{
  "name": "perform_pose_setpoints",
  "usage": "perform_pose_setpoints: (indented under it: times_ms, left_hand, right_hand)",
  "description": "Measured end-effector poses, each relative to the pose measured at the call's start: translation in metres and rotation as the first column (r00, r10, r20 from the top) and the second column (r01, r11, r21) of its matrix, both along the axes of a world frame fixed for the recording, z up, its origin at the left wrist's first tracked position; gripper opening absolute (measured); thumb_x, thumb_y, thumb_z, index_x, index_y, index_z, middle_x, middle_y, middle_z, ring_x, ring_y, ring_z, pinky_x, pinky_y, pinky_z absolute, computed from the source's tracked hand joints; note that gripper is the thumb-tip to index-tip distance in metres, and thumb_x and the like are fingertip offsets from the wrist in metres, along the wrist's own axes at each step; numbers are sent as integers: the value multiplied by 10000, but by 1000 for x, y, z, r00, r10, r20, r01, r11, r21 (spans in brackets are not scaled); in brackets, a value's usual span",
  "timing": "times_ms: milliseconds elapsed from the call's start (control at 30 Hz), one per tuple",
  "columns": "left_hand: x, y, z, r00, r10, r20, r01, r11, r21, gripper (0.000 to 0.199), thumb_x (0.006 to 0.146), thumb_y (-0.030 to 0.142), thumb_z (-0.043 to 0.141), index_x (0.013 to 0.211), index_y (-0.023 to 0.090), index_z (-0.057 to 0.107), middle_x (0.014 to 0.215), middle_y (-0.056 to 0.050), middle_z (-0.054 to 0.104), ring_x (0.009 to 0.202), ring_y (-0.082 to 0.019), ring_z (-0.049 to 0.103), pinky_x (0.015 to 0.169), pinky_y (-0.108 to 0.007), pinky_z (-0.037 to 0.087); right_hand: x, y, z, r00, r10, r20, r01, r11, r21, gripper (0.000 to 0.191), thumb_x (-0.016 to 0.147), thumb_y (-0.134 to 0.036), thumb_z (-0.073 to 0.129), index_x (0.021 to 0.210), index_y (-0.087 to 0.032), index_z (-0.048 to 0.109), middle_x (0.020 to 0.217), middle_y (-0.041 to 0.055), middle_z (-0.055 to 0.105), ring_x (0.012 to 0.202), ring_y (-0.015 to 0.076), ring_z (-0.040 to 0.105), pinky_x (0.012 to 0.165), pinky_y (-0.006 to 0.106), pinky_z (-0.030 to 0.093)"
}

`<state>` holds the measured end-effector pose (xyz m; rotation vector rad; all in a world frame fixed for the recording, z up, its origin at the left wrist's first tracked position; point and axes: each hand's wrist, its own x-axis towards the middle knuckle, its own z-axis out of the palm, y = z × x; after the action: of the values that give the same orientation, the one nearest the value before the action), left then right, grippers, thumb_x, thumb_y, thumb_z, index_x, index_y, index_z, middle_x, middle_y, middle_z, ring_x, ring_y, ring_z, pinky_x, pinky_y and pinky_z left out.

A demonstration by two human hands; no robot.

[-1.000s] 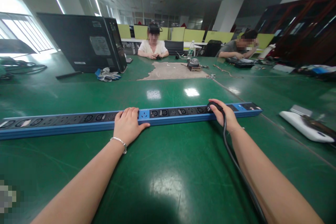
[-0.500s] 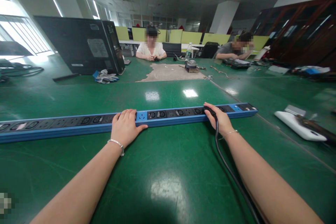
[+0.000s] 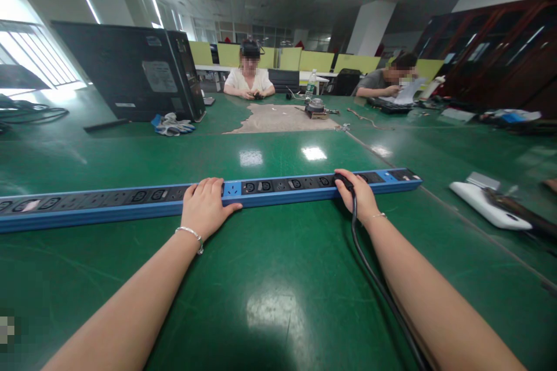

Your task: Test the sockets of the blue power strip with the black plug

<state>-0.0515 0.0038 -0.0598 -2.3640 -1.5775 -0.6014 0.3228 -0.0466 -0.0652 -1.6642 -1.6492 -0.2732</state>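
Note:
A long blue power strip [image 3: 282, 196] with black and blue sockets lies across the green table, running out of view on the left. My left hand [image 3: 204, 206] is wrapped over the strip beside a blue socket, its fingers on the far edge and its thumb along the near side. Towards the strip's right end, my right hand [image 3: 360, 196] is closed on a black plug [image 3: 343, 180] at one of the sockets. How deep the plug sits cannot be made out. From it a black cord [image 3: 369, 266] runs down past my right forearm.
At the left back stands a black computer case [image 3: 126, 69], with work gloves [image 3: 173, 124] before it. A white device [image 3: 487, 206] lies right of the strip. Two people sit across the table, near a water bottle [image 3: 311, 84] and a small round device [image 3: 315, 107].
Both hands keep their places on the strip and the plug. The whole view has shifted slightly. The person at the right back now holds up a sheet of paper.

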Motion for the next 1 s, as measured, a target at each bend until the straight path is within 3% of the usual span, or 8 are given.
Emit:
perform_pose_setpoints:
  times_ms: [233, 767, 1000]
  left_hand:
    - [0, 0, 0, 1000, 1, 18, -1, 1000, -18, 640, 731, 590, 525, 1215, 177, 456, 1236, -164, 552, 1187, -300, 454, 992, -461, 290]
    - [0, 0, 0, 1000, -1, 8, 2, 1000, -6, 645, 736, 596, 523, 1201, 153, 458, 1232, -166, 554, 1184, -296, 457, 988, -449, 298]
    - [-1, 1, 0, 1000, 4, 0, -4, 1000, -2, 647, 734, 604, 523, 1202, 163, 463, 1232, -162, 557, 1181, -293, 461, 987, -445, 303]
  right_hand:
    - [-4, 3, -1, 998, -38, -45, 40, 998, 51, 325, 838, -382, 450, 1072, -232, 618, 1011, 64, 683, 919, 228, 622, 912, 443, 435]
    - [-5, 2, 2, 999, -23, -40, 24, 1000, 11, 301, 833, -363, 460, 1033, -227, 639, 957, 62, 693, 894, 231, 630, 901, 439, 440]
    - [-6, 7, -7, 990, -4, -143, 16, 997, 80, 305, 836, -379, 472, 1036, -218, 637, 1019, 62, 679, 963, 230, 608, 950, 428, 401]
